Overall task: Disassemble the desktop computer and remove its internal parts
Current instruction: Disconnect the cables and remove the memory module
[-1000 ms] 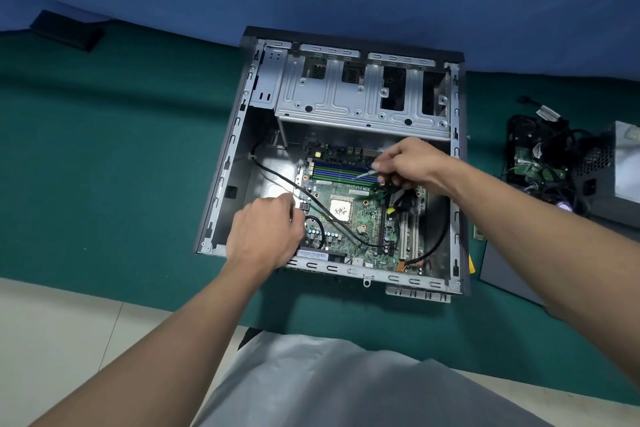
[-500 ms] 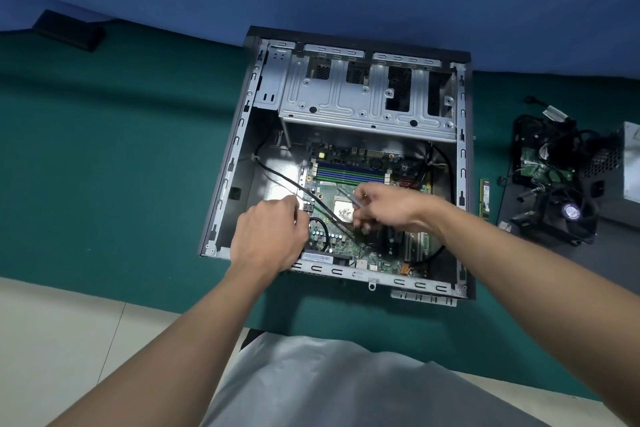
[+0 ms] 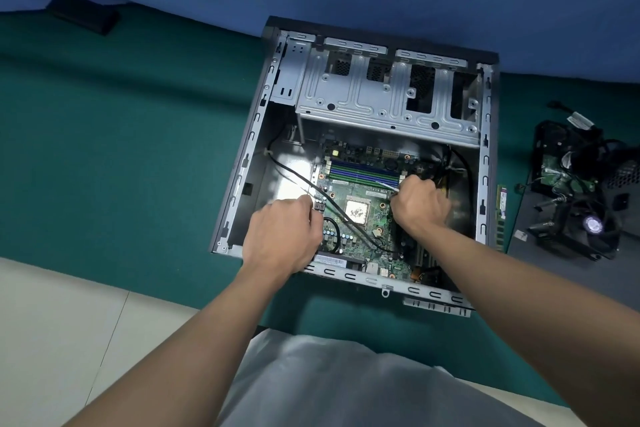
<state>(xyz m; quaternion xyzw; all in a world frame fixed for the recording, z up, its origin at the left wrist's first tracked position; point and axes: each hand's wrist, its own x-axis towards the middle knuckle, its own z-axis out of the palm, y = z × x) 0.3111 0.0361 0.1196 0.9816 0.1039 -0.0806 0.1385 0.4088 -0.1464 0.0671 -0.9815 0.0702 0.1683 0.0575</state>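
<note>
a person bent over an opened desktop case lying on its side on a green mat, its motherboard still seated flat on the case floor, straight ahead of and below both hands. the right hand was closed round a slim metal tool, whose shaft ran up and to the left from the fist toward the end of the blue memory slots. the left hand rested at the board's left edge with fingers curled; whether it held the black cable crossing there could not be told. the board lay between the two hands, the right nearer its far corner below the drive cage, so that hand looked best placed for whatever fastening came next. a cooler fan and a memory stick lay well apart to the right of the case.
</note>
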